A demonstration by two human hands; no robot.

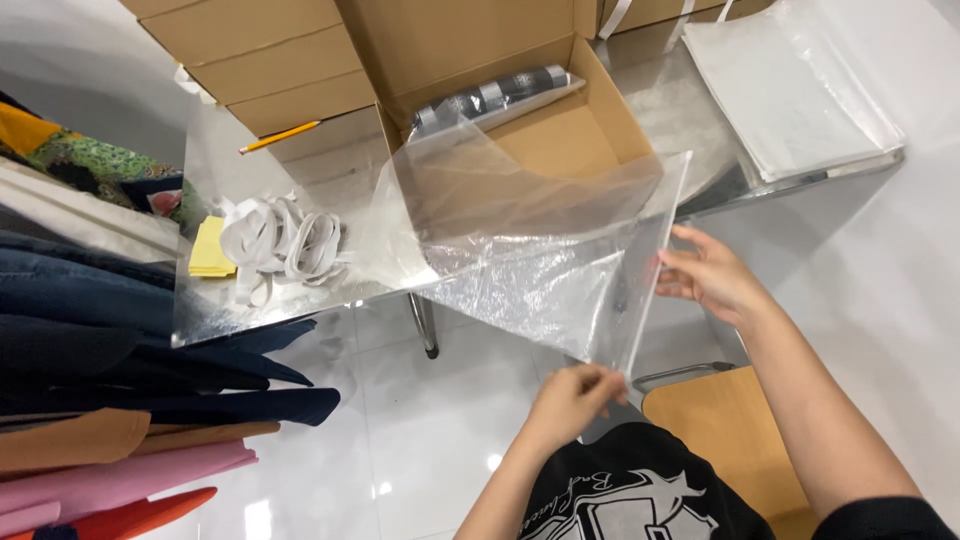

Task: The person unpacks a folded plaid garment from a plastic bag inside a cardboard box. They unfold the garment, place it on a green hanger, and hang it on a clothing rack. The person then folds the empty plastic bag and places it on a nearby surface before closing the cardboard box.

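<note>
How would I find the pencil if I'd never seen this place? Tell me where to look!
Start at the shiny metal table and look toward its far left side, by the stacked closed cardboard boxes. The pencil lies flat there, just beyond the pile of white bands. It is the only long, thin yellow stick; the yellow notepad nearby is flat and square.

Clear, crinkled plastic bag [540, 250], flat and tilted, spread in the air before an open cardboard box
</note>
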